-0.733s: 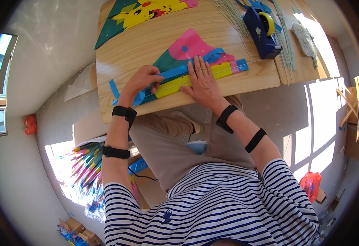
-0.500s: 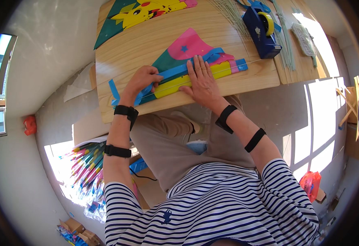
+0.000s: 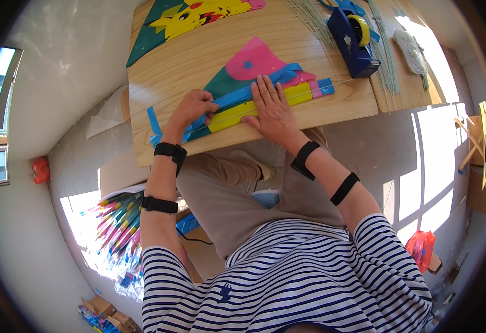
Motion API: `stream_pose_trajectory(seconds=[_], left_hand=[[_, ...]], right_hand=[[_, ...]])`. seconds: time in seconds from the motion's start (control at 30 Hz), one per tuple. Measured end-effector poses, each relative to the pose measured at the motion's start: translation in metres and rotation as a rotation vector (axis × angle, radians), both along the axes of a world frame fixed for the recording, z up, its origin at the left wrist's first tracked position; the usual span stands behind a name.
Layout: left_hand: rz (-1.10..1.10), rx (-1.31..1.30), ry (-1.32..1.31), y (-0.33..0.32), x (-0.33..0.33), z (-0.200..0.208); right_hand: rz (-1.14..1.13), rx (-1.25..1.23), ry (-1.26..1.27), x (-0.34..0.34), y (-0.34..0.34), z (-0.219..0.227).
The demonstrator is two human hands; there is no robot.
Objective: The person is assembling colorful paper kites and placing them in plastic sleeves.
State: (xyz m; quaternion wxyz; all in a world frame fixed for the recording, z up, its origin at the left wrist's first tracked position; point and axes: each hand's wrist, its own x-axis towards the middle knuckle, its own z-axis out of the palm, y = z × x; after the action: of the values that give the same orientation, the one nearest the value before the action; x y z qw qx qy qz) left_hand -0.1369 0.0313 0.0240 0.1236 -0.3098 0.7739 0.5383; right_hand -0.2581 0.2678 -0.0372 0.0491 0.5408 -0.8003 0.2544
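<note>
A partly folded kite of thin printed sheet (image 3: 224, 86), pink, green and yellow, lies near the table's front edge. A blue ribbon (image 3: 233, 99) runs lengthwise over it, and a thin pale rod (image 3: 229, 118) lies along its yellow part. My left hand (image 3: 194, 108) is closed, pinching the ribbon at the left part of the kite; loose ribbon hangs beneath the fingers. My right hand (image 3: 270, 105) rests flat, fingers outstretched, across the ribbon and the kite's middle. Blue ribbon ends (image 3: 154, 125) curl at the kite's left tip.
Another printed kite sheet (image 3: 198, 19) lies at the far left of the wooden table (image 3: 171, 72). At the far right stand a blue tape dispenser (image 3: 354, 50), several thin rods (image 3: 312, 25) and a clear plastic box (image 3: 411, 53). Bundled rolled kites (image 3: 118, 227) lie beside my left arm.
</note>
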Motion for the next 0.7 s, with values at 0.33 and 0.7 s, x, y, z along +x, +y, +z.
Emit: stream_pose_trajectory(seconds=[0.33,0.7], left_hand=[[0.146,0.080,-0.120,-0.052,0.071,0.029],[0.222,-0.107,-0.171,-0.118,0.180,0.046]], right_hand=[[-0.008,0.043,0.054,0.000,-0.003,-0.005],[-0.004,0.086,0.066,-0.001,-0.002,-0.003]])
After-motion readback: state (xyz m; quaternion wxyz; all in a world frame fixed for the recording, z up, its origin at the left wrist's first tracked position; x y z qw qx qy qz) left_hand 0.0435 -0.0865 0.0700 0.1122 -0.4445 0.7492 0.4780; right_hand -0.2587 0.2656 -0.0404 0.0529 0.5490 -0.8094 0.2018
